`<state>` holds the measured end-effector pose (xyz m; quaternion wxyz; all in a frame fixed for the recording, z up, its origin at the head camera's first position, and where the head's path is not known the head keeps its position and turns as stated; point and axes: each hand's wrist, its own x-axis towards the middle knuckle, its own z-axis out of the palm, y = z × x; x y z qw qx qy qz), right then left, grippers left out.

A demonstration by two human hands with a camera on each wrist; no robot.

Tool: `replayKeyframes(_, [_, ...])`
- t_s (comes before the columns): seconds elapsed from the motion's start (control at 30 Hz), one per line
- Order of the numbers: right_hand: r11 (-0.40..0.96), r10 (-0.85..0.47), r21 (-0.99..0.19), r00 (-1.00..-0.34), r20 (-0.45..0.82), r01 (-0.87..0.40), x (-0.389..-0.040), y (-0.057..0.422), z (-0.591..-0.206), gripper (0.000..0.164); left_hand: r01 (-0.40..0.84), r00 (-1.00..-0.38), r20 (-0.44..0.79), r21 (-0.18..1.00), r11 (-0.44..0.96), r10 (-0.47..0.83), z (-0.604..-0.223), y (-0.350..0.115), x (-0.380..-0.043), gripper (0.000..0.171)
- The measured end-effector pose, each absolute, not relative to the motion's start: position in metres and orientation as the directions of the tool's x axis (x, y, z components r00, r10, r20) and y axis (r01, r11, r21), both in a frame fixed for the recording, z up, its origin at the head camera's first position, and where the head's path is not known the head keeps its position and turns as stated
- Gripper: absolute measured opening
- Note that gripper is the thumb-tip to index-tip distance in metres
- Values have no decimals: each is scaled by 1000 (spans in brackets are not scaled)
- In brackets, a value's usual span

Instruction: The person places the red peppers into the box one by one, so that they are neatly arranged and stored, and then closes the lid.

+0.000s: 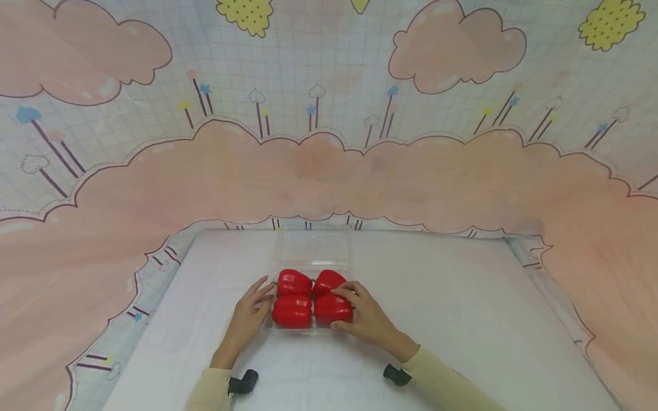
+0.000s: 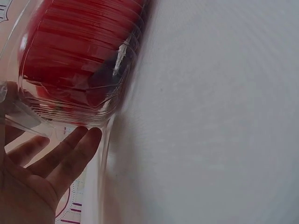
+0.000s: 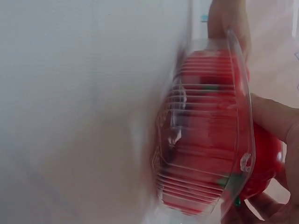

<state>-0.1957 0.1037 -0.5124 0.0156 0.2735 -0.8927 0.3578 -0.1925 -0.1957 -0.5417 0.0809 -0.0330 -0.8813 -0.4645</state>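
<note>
The right grip (image 1: 374, 321) is curled round the glossy red bell pepper (image 1: 334, 309) at the near right of an open, clear plastic box (image 1: 313, 264), the left grip (image 1: 247, 321) relaxed along its left side. Seating that pepper seems in hand; next likely calls for gentle release

Left hand (image 2: 39, 179) beside clear container (image 2: 70, 112)

Red peppers (image 1: 292, 311) — white table (image 1: 437, 297) — pink-clouded backdrop (image 1: 329, 180).

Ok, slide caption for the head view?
Right hand grips one of four red peppers in a clear container, left hand alongside.
</note>
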Motion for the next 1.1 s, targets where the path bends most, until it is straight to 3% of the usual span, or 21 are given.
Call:
replayKeyframes(0.33, [610, -506, -637, -851, 145, -471, -199, 108, -507, 66, 162, -980, 198, 816, 555, -5, -542, -196, -193, 41])
replayKeyframes(0.6, [604, -504, -624, -844, 183, -496, -201, 115, -500, 50, 152, -981, 191, 805, 573, -9, -541, -195, -192, 40])
replayKeyframes(1.1, [618, -545, -593, -825, 149, -516, -205, 113, -508, 51, 156, -982, 191, 811, 564, -3, -543, -197, -193, 41])
